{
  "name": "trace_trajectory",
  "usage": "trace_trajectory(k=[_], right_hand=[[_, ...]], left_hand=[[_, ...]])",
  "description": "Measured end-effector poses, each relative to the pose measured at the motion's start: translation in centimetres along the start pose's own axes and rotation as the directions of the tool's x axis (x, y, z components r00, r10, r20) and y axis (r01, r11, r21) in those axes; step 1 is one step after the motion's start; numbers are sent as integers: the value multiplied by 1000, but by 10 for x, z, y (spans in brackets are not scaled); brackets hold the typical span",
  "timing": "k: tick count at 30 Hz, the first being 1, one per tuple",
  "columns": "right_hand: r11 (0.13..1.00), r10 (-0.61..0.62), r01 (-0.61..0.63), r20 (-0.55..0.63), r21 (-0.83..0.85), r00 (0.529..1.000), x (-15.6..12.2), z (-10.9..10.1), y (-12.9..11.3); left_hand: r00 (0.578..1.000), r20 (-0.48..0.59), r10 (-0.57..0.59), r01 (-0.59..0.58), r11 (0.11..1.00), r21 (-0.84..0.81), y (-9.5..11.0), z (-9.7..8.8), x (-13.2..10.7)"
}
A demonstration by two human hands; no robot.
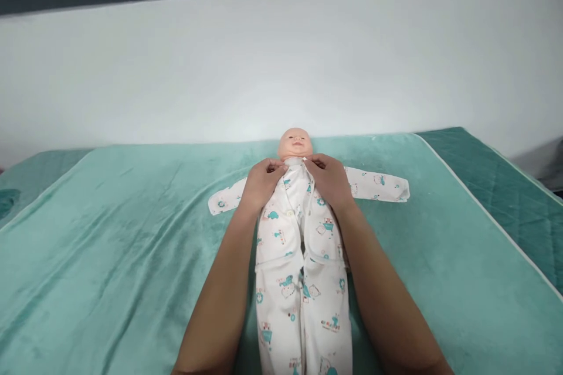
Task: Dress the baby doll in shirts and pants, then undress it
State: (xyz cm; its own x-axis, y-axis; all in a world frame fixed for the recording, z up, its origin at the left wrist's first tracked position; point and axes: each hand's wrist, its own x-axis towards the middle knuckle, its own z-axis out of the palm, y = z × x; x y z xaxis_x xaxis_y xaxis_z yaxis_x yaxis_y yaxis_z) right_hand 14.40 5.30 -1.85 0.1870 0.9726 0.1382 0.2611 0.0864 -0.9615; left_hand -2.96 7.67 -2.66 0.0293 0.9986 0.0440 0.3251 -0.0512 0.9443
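Observation:
A baby doll (295, 140) lies on its back, its bald head at the far end. It wears a white baby jacket (325, 225) with teal and orange animal prints, and matching trousers (281, 316) stretch toward me. The jacket's sleeves reach out to both sides. At the neckline my left hand (263, 180) is closed, thumb and fingers pinching the collar's left edge. My right hand (331, 179) pinches the collar on the other side, its fingertips partly hidden. Below the hands, the jacket's front edges part over the lower belly.
A teal plush blanket (132, 234) with wrinkles on the left lies under the doll. Darker quilted bedding (492, 187) shows at the right, with more at the far left. A white wall (272, 64) rises behind the bed.

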Motion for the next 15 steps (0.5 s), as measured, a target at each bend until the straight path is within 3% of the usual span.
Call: trace_trajectory(k=[4, 11, 15], right_hand=[[999, 10, -10, -2, 42, 1000, 1, 0, 4], [999, -27, 29, -47, 41, 999, -3, 7, 5], [987, -140, 145, -77, 62, 987, -5, 12, 7]], left_hand=[[1000, -6, 4, -4, 999, -34, -2, 0, -1], [982, -180, 62, -104, 967, -234, 11, 13, 0], [989, -129, 68, -108, 936, -336, 20, 23, 0]])
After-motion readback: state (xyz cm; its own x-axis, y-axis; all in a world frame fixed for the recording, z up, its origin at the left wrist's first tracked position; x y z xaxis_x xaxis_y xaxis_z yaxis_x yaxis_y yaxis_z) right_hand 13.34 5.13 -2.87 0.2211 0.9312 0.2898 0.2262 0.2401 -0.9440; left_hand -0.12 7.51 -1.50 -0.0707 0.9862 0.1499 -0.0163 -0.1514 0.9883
